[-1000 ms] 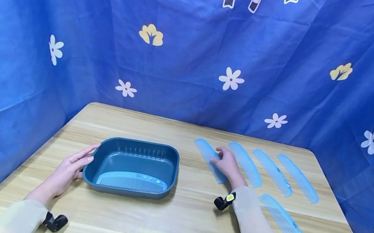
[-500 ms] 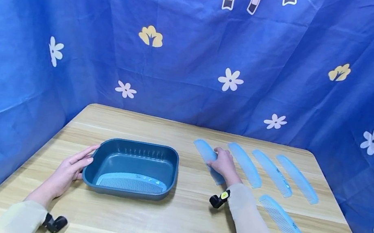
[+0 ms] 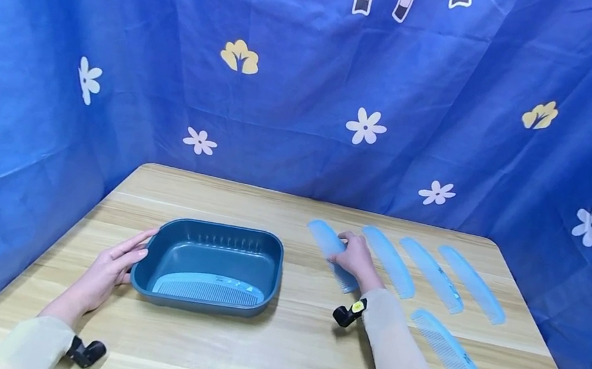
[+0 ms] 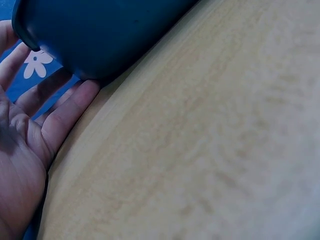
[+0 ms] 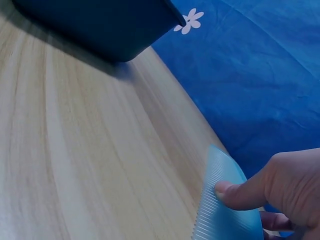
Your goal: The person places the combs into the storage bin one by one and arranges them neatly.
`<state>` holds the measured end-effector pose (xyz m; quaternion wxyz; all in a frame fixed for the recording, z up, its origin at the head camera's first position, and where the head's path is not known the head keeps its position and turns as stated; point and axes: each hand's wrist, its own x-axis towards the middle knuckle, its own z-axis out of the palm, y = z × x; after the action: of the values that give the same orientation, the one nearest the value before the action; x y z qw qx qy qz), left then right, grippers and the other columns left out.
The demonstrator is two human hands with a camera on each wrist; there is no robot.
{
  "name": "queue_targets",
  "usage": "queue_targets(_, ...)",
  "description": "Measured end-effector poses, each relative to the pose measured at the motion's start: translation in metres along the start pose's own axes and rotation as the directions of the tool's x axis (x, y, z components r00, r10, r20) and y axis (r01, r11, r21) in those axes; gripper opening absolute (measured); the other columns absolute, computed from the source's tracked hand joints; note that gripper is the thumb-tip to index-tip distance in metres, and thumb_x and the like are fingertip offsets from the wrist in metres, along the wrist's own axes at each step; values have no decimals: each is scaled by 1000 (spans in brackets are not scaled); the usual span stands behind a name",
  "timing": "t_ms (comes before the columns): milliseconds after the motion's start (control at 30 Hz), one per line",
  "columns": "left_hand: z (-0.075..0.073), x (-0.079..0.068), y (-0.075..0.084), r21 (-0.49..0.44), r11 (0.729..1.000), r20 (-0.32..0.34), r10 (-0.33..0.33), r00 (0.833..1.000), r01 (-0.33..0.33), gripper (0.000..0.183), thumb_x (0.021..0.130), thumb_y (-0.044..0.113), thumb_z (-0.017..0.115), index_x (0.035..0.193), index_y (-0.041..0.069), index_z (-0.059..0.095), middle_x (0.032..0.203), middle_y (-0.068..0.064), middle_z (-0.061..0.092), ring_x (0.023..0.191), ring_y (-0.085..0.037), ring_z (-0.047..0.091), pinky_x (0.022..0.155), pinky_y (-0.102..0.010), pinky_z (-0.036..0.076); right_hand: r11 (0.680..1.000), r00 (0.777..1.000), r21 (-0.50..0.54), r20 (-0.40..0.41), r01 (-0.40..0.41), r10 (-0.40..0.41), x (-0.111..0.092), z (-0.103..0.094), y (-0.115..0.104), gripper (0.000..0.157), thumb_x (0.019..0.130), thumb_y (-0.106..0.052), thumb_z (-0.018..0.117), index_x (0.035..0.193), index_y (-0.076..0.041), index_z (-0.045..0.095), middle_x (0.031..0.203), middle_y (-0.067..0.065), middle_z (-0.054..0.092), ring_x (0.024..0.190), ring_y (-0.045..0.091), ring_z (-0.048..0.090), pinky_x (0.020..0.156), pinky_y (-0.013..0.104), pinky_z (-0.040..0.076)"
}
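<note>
My left hand [image 3: 108, 267] rests at the left side of a dark teal plastic basin [image 3: 201, 308]. In the left wrist view its extended fingers [image 4: 75, 102] touch the basin's outer wall. A light blue comb [image 3: 232, 283] lies inside the basin, along the front wall. Right of the basin, my right hand [image 3: 356, 260] pinches another blue comb [image 3: 325, 235]. The right wrist view shows the thumb [image 5: 240, 195] lying across that comb's teeth, with the other fingers at its curved back, partly hidden.
To the right of my right hand, blue combs lie slanted in a row: one nearest [image 3: 389, 262], one in the middle [image 3: 432, 274] and one at the far right [image 3: 472, 284]. A further comb [image 3: 456, 368] lies closer, beside the right forearm. Blue patterned cloth [image 3: 291, 144] surrounds the wooden table [image 3: 218, 367].
My right hand and wrist have shifted slightly left, and the thumb has come down onto the comb. The left hand and the basin have stayed in place.
</note>
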<state>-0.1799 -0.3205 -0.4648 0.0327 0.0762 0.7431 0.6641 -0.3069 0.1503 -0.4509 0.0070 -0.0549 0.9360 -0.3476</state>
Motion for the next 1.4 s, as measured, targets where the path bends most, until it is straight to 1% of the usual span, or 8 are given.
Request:
queue_targets(167,-2,0,0,-18,1000,8,13,1000,-13,49,100,21,43,147,19,30,129,17,42,105,0,55,73,-30,53,996,1000,82,0,-15,15,0,-1,-2,53,75,-9,76,123,-2,56,103,17,57,89,29,55,72,40,48)
queue_targets(400,-3,0,1,-40,999,13,28,1000,-27,48,100,20,43,147,18,30,126,19,46,104,-3,58,71,-29,53,981,999,189,7,-44,43,0,-4,-7,52,76,-4,75,125,-7,55,96,13,56,83,25,54,66,36,48)
queue_targets(467,-3,0,1,-43,999,17,24,1000,-23,48,100,20,43,147,18,30,125,19,46,104,-3,57,71,-29,53,970,998,237,17,-57,55,0,-4,-7,52,77,-4,74,125,-7,56,92,12,54,79,24,53,64,35,46)
queue_targets(567,-2,0,1,-50,998,22,28,999,-27,48,100,20,42,147,17,30,126,20,46,105,-3,57,72,-28,53,941,997,327,29,-83,78,-1,-4,-9,50,78,-3,73,125,-8,56,86,10,49,73,23,48,62,33,43)
queue_targets(667,-2,1,0,-61,997,26,41,999,-39,48,100,19,42,147,16,30,126,20,47,105,-4,57,72,-28,53,917,995,388,31,-95,90,-2,-4,-12,47,80,-3,72,124,-8,56,83,9,46,71,22,46,62,32,42)
queue_targets(900,-2,2,1,-54,998,25,44,999,-43,48,101,19,42,147,16,30,126,20,47,105,-4,57,71,-28,53,896,995,435,17,-92,94,-5,-6,-21,40,81,-4,71,119,-7,60,85,8,48,74,22,48,65,31,45)
queue_targets(1133,-2,1,-1,-43,999,24,18,1000,-17,48,100,21,42,147,18,30,127,21,44,106,-2,56,72,-29,53,876,997,478,-21,-59,79,-6,-4,-26,40,79,-1,72,118,-4,62,81,7,50,74,19,48,65,28,46)
queue_targets(1400,-2,2,-1,-38,999,21,18,1000,-18,48,100,21,42,147,19,30,127,20,44,105,-2,56,72,-29,53,850,994,526,-63,-41,87,-6,-2,-33,37,77,-1,74,113,-2,64,79,5,52,74,17,50,64,26,46)
